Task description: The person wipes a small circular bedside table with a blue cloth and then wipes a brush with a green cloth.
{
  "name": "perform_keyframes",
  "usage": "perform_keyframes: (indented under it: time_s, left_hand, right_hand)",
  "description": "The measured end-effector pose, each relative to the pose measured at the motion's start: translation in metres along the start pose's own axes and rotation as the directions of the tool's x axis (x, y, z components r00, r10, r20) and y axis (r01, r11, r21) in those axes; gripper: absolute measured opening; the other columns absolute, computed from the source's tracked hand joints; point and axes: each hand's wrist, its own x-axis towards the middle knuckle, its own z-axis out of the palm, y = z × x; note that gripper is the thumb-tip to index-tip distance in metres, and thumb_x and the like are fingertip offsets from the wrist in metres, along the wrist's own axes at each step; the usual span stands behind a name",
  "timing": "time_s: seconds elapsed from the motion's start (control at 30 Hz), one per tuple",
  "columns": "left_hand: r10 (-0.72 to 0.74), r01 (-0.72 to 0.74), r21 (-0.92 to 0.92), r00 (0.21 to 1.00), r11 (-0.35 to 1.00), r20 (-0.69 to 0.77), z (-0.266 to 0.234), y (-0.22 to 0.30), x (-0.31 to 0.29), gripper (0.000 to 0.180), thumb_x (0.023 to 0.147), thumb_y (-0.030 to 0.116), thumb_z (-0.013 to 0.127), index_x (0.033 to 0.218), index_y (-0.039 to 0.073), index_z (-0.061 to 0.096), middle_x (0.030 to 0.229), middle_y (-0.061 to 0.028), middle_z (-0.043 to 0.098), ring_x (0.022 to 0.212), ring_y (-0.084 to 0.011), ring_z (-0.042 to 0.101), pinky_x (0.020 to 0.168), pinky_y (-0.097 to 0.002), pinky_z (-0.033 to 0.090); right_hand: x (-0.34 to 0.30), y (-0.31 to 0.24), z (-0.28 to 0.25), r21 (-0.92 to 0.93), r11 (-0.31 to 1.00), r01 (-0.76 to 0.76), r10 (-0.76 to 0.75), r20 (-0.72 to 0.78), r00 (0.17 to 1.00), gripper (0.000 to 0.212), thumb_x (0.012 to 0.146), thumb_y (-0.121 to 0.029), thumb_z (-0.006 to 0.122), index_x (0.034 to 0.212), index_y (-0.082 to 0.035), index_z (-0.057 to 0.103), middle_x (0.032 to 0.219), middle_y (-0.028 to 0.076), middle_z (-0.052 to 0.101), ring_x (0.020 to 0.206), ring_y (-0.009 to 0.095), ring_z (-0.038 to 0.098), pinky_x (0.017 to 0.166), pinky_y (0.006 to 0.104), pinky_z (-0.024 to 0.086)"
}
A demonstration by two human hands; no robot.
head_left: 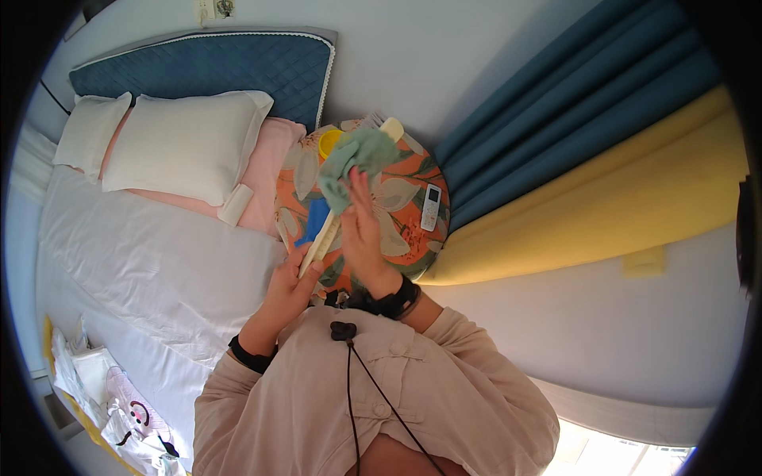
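Observation:
In my left hand (290, 285) is the near end of a long, narrow cream-coloured bar (321, 242), with the fingers closed around it. The bar slants away to the right, and its rounded far end shows beyond a crumpled green cloth (361, 155). That cloth is draped over the bar's far part. My right hand (363, 230) is at the cloth's near edge, fingers long and close together, gripping it against the bar; part of the grip is hidden. A blue object (315, 221) lies beside the bar, its kind unclear.
Below my hands stands a round table with an orange floral cover (413, 166). On it are a yellow round container (329, 143) and a white remote control (431, 207). A bed with white pillows (186, 147) is at left, blue and yellow curtains (587, 198) at right.

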Motion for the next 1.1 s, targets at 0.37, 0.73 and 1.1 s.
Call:
perform_keyframes:
  time_s: [0.37,0.73,1.1]
  left_hand:
    - [0.284,-0.200,0.443,0.950,0.874,-0.132,0.027,-0.017,0.004,0.038,0.083,0.011,0.052,0.118,-0.001,0.042,0.094,-0.0241,0.058,0.080,-0.0407,0.058,0.066,-0.0442,0.046]
    - [-0.301,-0.175,-0.716,0.821,0.676,-0.485,-0.030,-0.028,0.019,0.046,0.081,0.028,0.065,0.112,0.002,0.043,0.096,-0.0086,0.055,0.083,-0.0187,0.058,0.073,-0.0289,0.048]
    - [-0.851,-0.073,-0.978,0.483,0.194,-0.205,-0.101,-0.146,-0.019,0.038,0.071,0.020,0.075,0.097,0.010,0.049,0.083,-0.0058,0.051,0.074,-0.0240,0.053,0.066,-0.0394,0.049]
  right_hand:
    - [-0.017,0.023,0.019,0.543,0.660,-0.519,0.563,0.100,0.820,0.055,0.092,-0.009,0.043,0.139,0.000,0.018,0.127,0.010,0.040,0.113,0.016,0.041,0.096,0.0275,0.034]
    - [-0.033,0.017,0.022,-0.059,0.997,-0.051,0.076,0.583,0.809,0.060,0.075,0.002,0.049,0.133,-0.010,0.035,0.097,0.020,0.052,0.088,0.036,0.053,0.075,0.0401,0.045]
    - [-0.067,0.038,0.049,-0.223,0.975,0.029,0.164,0.793,0.587,0.056,0.075,-0.001,0.052,0.129,-0.014,0.042,0.084,0.017,0.053,0.072,0.036,0.054,0.065,0.0425,0.046]
